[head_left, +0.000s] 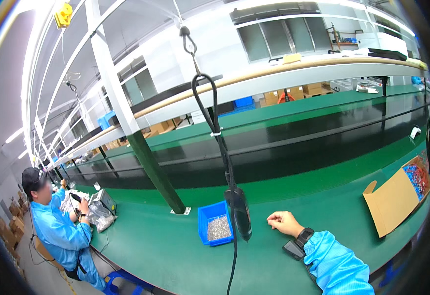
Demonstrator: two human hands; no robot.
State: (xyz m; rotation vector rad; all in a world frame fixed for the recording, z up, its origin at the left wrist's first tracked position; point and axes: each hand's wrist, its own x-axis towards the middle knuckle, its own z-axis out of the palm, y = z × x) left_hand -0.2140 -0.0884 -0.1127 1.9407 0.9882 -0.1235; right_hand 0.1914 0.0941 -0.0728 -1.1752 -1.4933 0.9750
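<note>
Right hand (285, 222) loosely curled, empty, beside black hanging electric screwdriver (239, 212).

My left hand is out of frame. Right hand (285, 222): fingers curled, palm hidden, sleeve cut by lower edge. Small dark device (292, 250) beside wrist, kind unclear. Cardboard box (394, 199) cropped at right rim; contents a red-blue blur. Blue bin (216, 223) holds grey parts too small to identify.
</note>
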